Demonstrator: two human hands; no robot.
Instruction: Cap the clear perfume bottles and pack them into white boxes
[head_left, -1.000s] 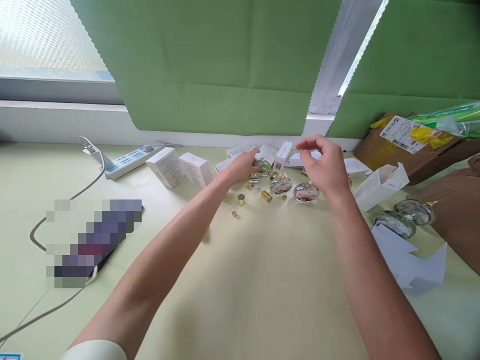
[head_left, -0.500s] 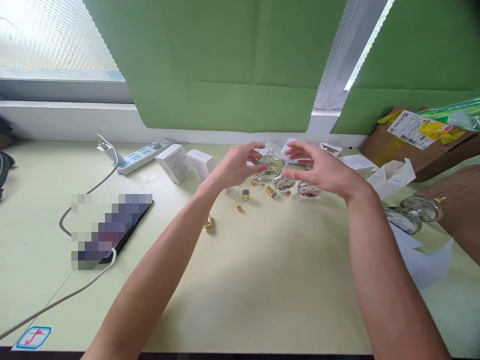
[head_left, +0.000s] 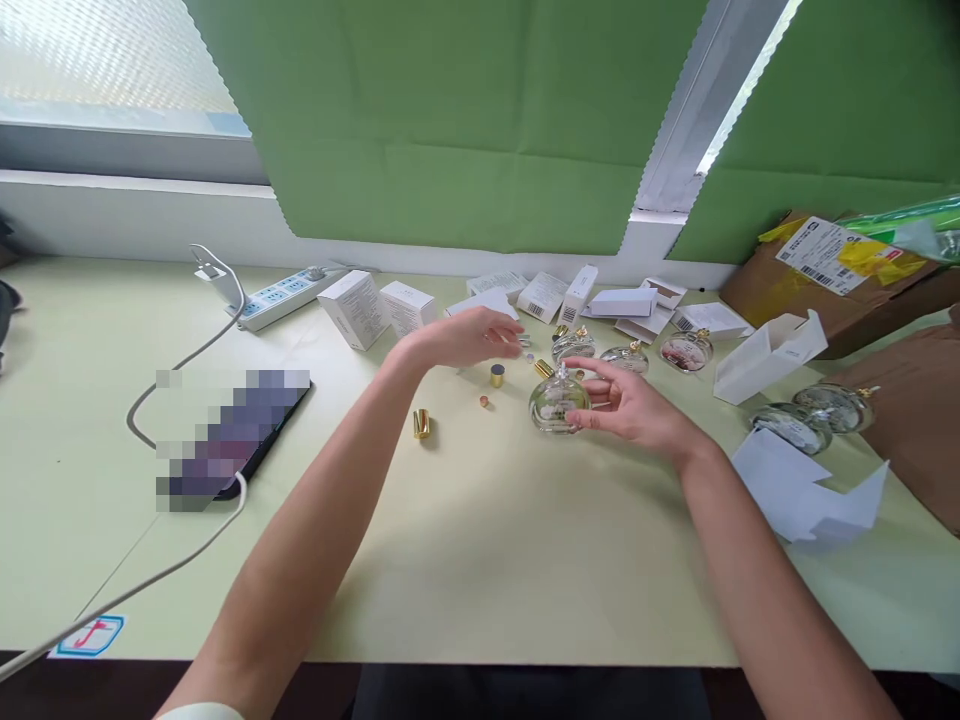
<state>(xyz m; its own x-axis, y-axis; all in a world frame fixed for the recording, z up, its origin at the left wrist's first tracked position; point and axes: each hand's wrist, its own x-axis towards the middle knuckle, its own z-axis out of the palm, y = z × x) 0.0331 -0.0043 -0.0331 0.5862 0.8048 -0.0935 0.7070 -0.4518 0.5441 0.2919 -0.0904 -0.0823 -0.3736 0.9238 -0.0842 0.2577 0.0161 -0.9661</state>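
Observation:
My right hand point(head_left: 622, 405) grips a round, clear glass perfume bottle point(head_left: 553, 408) by its right side, thumb in front and fingers behind. The bottle has a pale green tint and its neck shows no gold cap. My left hand point(head_left: 480, 337) is farther back, fingers bent together over small parts on the table; a small silvery piece point(head_left: 523, 340) shows at its fingertips, and I cannot make out if it is held. Close by are a gold cap point(head_left: 421, 424), a dark-topped gold cap point(head_left: 497, 375), a copper-coloured ring point(head_left: 484, 401) and another gold cap point(head_left: 544, 369).
Gold-topped perfume bottles point(head_left: 686, 350) stand or lie behind and right of my right hand. Small white boxes point(head_left: 354, 310) line the back. An opened white carton point(head_left: 769, 355) and cardboard boxes point(head_left: 750, 280) are at right. A phone point(head_left: 262, 450), cable and power strip point(head_left: 281, 297) lie left.
The green-tinted bottle has come nearer and is now in my right hand alone. My left hand has moved off it to the left, over the small parts.

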